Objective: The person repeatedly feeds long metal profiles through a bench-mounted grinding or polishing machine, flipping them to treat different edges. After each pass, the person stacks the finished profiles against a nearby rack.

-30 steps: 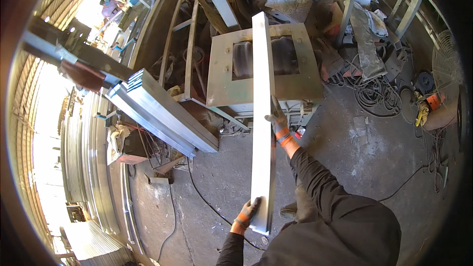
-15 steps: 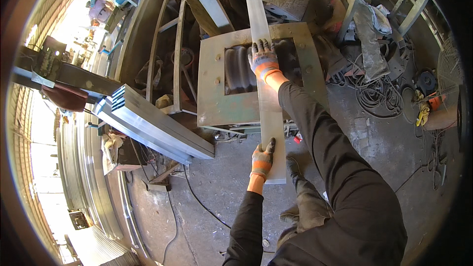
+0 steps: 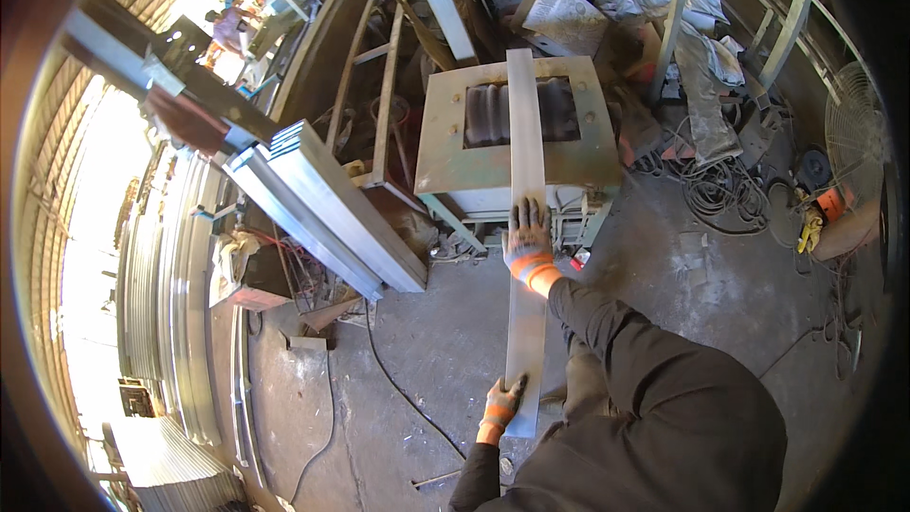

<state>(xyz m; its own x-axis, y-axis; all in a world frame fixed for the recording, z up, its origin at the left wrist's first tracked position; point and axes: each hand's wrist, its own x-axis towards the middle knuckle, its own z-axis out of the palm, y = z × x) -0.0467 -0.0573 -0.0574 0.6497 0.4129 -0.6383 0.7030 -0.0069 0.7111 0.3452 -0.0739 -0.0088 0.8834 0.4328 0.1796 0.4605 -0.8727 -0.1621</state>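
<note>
A long, flat silver metal profile [image 3: 526,156] lies across a metal-topped machine [image 3: 445,159], its far part over an opening with dark, ridged rollers [image 3: 559,112]. Its near part sticks out past the machine's front toward me. Both my hands wear grey gloves with orange cuffs. My left hand [image 3: 500,405] grips the profile's near end by its left edge, thumb on top. Farther up, just in front of the machine, my right hand [image 3: 528,239] rests flat on the upper face with its fingers stretched out.
Stacked silver profiles [image 3: 332,204] lean at the left, beside a metal frame [image 3: 387,85]. A black cable [image 3: 389,370] crosses the floor. Coiled hoses [image 3: 716,192] and a fan [image 3: 853,118] are at the right. A person [image 3: 227,30] is far off at upper left.
The profile has slid toward me over the machine, with my left hand on its near end. My right hand has come back from above the opening to in front of the machine.
</note>
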